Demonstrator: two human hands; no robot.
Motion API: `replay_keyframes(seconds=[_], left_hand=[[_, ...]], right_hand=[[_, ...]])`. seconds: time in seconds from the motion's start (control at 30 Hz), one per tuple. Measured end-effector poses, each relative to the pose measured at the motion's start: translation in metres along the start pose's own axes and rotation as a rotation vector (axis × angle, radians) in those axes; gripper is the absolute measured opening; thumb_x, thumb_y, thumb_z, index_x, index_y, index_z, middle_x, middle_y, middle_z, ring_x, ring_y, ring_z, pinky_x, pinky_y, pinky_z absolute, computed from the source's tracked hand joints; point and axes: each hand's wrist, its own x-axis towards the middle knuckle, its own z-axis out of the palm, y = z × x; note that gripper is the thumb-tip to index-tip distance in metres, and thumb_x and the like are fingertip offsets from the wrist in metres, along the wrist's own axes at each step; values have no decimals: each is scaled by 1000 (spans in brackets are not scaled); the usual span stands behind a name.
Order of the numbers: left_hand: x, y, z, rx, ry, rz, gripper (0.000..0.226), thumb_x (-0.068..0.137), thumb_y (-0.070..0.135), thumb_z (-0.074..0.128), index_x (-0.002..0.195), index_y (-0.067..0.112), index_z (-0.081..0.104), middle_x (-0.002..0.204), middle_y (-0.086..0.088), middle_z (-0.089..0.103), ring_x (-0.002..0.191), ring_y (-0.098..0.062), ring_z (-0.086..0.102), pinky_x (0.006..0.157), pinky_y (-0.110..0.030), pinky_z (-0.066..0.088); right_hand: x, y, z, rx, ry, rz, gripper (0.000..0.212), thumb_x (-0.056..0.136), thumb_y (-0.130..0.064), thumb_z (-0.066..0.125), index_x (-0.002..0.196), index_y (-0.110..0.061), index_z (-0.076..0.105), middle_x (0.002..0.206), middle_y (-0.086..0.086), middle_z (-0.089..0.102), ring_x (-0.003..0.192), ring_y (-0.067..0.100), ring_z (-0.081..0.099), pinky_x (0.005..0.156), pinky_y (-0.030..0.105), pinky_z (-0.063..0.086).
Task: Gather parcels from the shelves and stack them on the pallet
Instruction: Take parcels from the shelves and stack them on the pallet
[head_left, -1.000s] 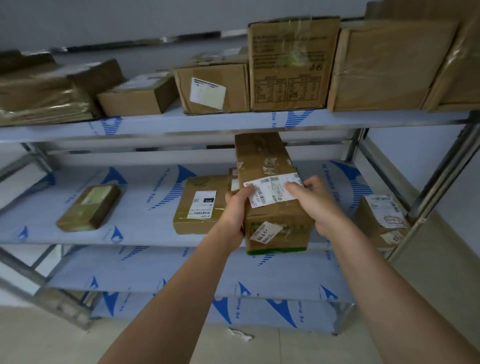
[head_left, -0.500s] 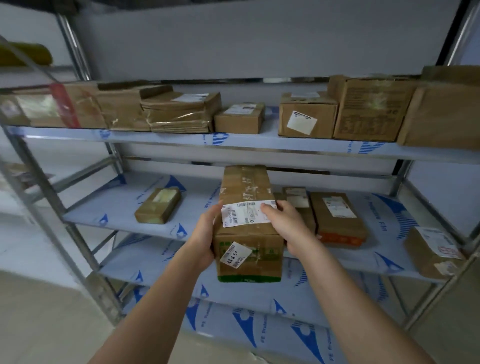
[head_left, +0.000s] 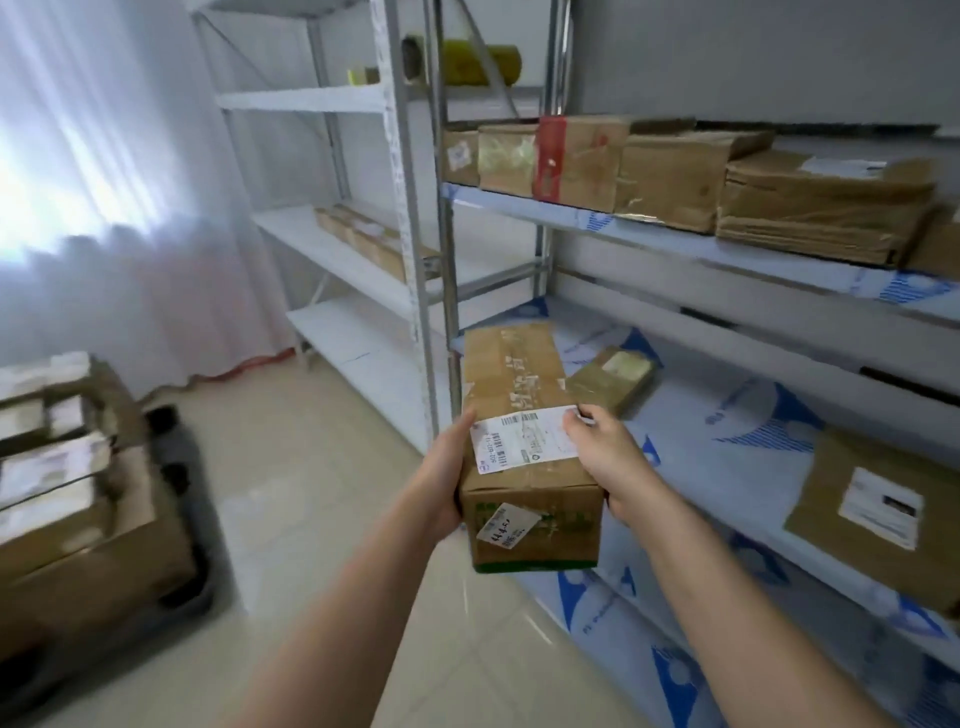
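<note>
Gripped at both long sides by left hand (head_left: 441, 483) and right hand (head_left: 608, 462), long brown cardboard parcel (head_left: 524, 447) carried level, clear of shelf (head_left: 727, 441), toward stacked pallet (head_left: 176, 525).

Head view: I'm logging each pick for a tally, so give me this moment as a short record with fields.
carried item: long cardboard parcel, white label on top
left hand: grips the parcel's left side
right hand: grips its right side, fingers on the label
parcel position: clear of the shelves, over the floor
pallet stack: boxes at lower left, blurred
middle shelf: small parcel and flat labelled parcel remain
</note>
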Motion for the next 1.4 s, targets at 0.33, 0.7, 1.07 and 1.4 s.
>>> replay_keyframes(seconds=[0.33,0.7,1.07,1.4], left_hand=[[42,47,-154,-166,343,87,45,98,51,46,122,17,64,109,-9,74,93,-26,72,87,-39,55],[48,79,-277,-345,596,44,52,89,63,54,132,34,54,107,-7,75,89,-28,74,62,-38,58],[46,112,-479,-467,736,49,44,92,54,56,129,30,58,100,-6,76,84,-26,75,66,-37,57],[36,193,-665,-539,731,97,35,93,44,60,117,19,67,100,-12,76,92,-30,73,83,-42,57]], right_hand=[[94,-36,189,-47,-454,-58,26,103,-40,43,126,-33,52,102,-6,65,99,19,66,91,48,56],[128,-83,352,-217,-1008,-18,69,93,-55,53,150,-49,14,124,-4,61,96,20,69,57,30,56],[108,-105,569,-331,-1071,-51,53,94,-54,54,140,-40,33,114,-6,63,93,18,68,57,31,54],[91,-177,753,-419,-1101,-97,66,94,-62,44,150,-48,12,121,-7,55,90,15,59,55,32,47]])
